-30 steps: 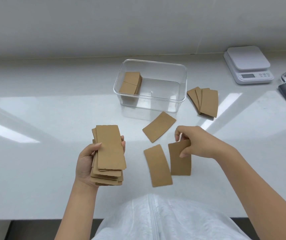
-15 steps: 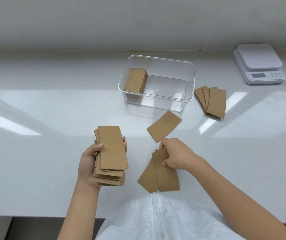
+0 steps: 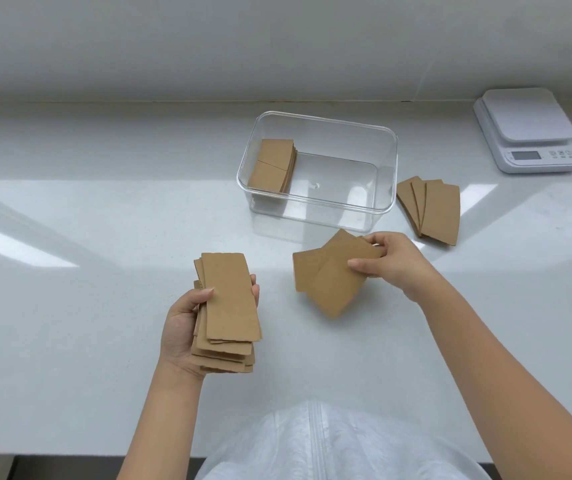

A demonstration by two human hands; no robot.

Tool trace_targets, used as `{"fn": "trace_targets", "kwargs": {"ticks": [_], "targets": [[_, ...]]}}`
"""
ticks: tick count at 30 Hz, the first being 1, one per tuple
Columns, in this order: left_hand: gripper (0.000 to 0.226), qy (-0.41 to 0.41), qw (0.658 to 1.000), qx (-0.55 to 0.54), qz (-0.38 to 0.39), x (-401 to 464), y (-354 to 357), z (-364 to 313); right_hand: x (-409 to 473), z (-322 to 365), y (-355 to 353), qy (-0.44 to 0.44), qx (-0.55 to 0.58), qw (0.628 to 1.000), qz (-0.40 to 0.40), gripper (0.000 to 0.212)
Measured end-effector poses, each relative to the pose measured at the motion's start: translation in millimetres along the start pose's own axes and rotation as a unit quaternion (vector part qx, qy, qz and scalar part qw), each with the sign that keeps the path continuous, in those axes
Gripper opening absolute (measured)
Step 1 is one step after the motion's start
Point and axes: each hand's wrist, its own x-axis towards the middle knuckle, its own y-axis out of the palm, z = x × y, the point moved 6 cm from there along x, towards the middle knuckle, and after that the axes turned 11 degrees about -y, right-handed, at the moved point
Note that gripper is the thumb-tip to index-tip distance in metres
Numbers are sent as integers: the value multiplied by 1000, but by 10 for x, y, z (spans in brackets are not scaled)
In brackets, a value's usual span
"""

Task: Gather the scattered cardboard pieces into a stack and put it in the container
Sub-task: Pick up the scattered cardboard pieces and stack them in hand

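Two hands busy. Our left hand (image 3: 187, 327) cradles uneven stack of brown rectangular cardboard pieces (image 3: 227, 306), thumb across top. Our right hand (image 3: 386, 263) pinches few overlapping brown cardboard pieces (image 3: 329, 277), fanned above white counter (image 3: 70, 306). Beyond: clear rectangular plastic container (image 3: 317, 168) with small cardboard stack (image 3: 272, 166) at left end; fanned pieces (image 3: 431, 209) just right of it. White kitchen scale (image 3: 527, 129) far right.

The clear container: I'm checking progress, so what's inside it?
A short cardboard stack lies at the left end of the container; the rest of its floor is bare. How many pieces the stack holds, or anything beneath it, cannot be seen.
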Motion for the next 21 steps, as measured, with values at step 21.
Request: {"fn": "trace_targets", "kwargs": {"ticks": [21], "targets": [[89, -9, 1000, 5, -18, 114, 118, -139, 73, -24, 315, -54, -239, 965, -94, 34]]}}
